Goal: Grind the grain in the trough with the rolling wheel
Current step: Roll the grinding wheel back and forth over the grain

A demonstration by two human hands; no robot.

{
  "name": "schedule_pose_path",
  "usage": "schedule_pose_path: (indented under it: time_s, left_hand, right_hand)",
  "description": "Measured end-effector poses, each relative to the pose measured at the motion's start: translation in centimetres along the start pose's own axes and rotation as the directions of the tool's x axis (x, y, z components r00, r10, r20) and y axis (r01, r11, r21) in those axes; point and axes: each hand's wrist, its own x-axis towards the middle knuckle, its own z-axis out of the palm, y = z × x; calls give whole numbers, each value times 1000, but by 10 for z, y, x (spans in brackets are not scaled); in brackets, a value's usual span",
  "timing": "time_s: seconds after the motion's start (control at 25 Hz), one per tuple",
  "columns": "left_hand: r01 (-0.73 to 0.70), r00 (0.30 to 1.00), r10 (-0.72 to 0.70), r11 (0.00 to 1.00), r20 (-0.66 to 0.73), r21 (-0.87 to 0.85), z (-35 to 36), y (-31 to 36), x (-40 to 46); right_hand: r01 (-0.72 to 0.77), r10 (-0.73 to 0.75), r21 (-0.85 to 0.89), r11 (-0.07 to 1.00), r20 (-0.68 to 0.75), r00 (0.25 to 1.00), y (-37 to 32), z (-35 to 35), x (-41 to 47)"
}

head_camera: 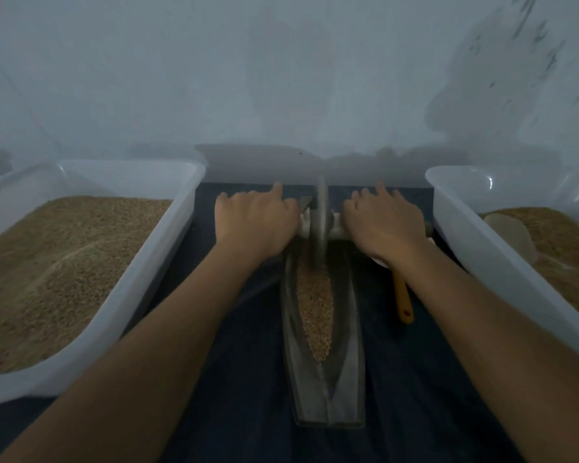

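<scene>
A long grey metal trough (348, 379) runs away from me down the middle of a dark cloth. Brown grain (316, 305) fills its groove. A grey rolling wheel (321, 222) stands on edge at the trough's far end, on a pale axle (337, 228) that sticks out both sides. My left hand (254, 222) lies palm down on the left end of the axle, fingers stretched forward. On the right end my right hand (383, 225) presses the same way. Both arms are stretched far out.
A white plastic tub (168, 248) full of brown grain stands at the left. Another white tub (475, 248) at the right holds grain and a pale scoop (512, 235). An orange-handled tool (402, 295) lies right of the trough. A pale wall is close behind.
</scene>
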Motion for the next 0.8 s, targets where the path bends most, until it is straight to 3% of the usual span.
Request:
schedule_pose_path:
  time_s: [0.04,0.16,0.24,0.32,0.44,0.56,0.68,0.72,0.8]
  left_hand:
    - [-22,998,22,1000,-57,10,5,-1,-18]
    - [-84,982,42,970,-183,-228,8,-12,-96]
    - [-123,970,66,965,-236,-234,13,-17,-122]
    - [-122,972,71,967,-225,-224,13,-17,-107]
    - [-7,989,-22,982,-149,-190,14,-8,-38]
    - [120,992,-108,971,69,-204,8,-12,24]
    - [39,998,-41,998,-38,-56,14,-9,2]
    - [14,994,-21,998,-106,-65,19,-9,-20]
    - [20,986,-60,967,-154,-253,17,-9,-72]
  right_hand:
    - [49,-49,-25,999,1,999,2,3,-18]
    - [182,-184,-28,983,-169,968,3,2,-95]
    - [218,-220,-36,975,-248,944,3,0,-119]
    - [224,-230,-51,973,-224,947,2,-3,-109]
    - [141,-142,-39,989,-48,989,-3,-3,-50]
    - [-38,38,20,999,-1,999,-9,-8,8]
    - [24,-24,-81,996,4,1000,-6,-2,-5]
    - [84,-85,-100,991,-9,996,-6,0,-25]
    - [164,-173,-82,983,-112,979,-3,-1,-73]
